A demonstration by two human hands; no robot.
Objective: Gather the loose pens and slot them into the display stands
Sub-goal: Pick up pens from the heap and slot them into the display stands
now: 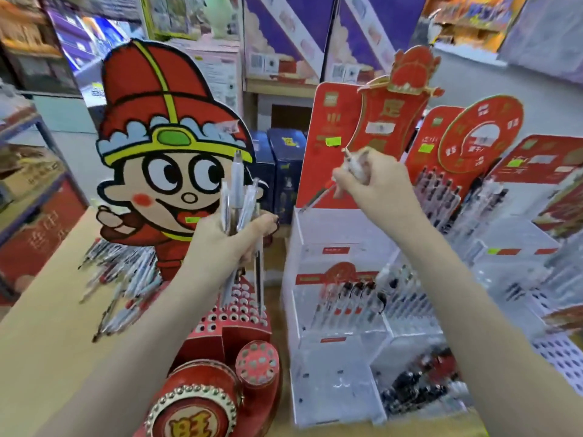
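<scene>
Clear plastic is what we hold: our left hand (227, 238) grips a bundle of translucent pens (239, 197), fingers curled round their middles, tips fanning up in front of the cartoon cardboard figure (164, 146). Our right hand (375, 181) pinches a single pen (318, 195) near its upper end, so the barrel slants down and left over the back of the white acrylic stand (315, 234), which it does not yet touch. That hand is blurred, so we cannot tell exactly how the fingers lie.

We judge these pens light, stiff and smooth, so a loose fist could let them slide. Holding near the middle keeps the bundle steady; for slotting, a pinch near the top leaves the tip free to find a hole. More loose pens (123, 279) lie in a heap on the tan counter (47, 326), to the left of the red stand (233, 313), whose stepped top is full of small holes, with a few pens standing in them.

The acrylic stand already has a row of pens (350, 298) in its lower tier, and further stands (492, 247) crowd in on the right. The tall red backing cards (331, 137) and the cartoon figure rise close behind, leaving little room to swing a long pen.
</scene>
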